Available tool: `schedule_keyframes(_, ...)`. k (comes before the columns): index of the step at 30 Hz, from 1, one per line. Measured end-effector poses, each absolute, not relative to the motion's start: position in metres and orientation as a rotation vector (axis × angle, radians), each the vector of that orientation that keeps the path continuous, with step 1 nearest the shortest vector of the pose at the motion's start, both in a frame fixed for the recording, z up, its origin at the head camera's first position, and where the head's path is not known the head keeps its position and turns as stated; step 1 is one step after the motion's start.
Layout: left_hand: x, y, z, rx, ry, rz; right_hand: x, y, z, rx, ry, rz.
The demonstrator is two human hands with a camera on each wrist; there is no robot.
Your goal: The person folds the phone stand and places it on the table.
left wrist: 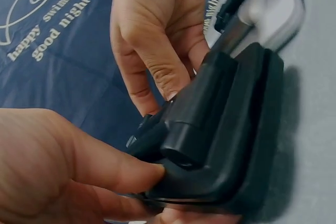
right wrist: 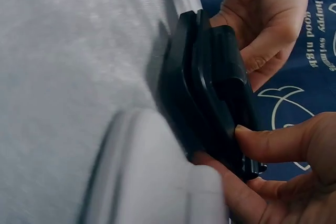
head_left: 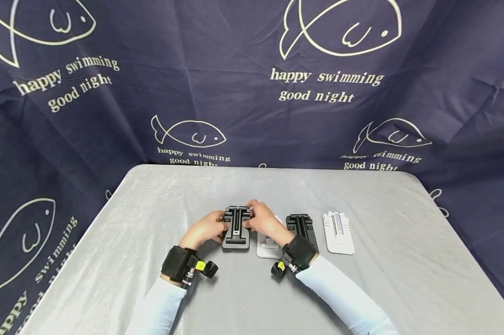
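A folded black phone stand (head_left: pixel 236 241) lies between the two hands at the middle of the table. My left hand (head_left: pixel 207 229) grips its left edge, and in the left wrist view the thumb presses on the top face with fingers beneath. On the opposite edge, toward the far end, my right hand (head_left: pixel 265 220) pinches the same stand; the right wrist view shows its thumb above and fingers below the black body (right wrist: pixel 197 87). Close beside it a white phone stand (head_left: pixel 269 252) lies partly hidden under the right hand and wrist.
Right of the white stand, another black phone stand (head_left: pixel 301 224) is partly covered by the right wrist strap (head_left: pixel 301 252). A second white stand (head_left: pixel 339 237) lies farther right. All rest on a grey-covered table (head_left: pixel 185 190), with a dark blue printed curtain (head_left: pixel 243 83) behind.
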State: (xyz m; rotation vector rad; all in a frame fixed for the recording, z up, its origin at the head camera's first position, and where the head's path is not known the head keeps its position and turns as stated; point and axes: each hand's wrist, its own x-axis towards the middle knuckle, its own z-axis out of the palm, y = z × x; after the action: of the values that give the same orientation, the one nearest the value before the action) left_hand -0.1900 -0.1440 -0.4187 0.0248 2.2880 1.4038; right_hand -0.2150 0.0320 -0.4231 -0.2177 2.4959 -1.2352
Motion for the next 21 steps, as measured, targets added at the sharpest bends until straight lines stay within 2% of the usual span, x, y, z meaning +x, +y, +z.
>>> schedule_keyframes(21, -0.188, -0.134, -0.420, 0.114, 2.726, 0.933, -0.203, 0.025, -0.423, -0.402, 2.792, -0.847)
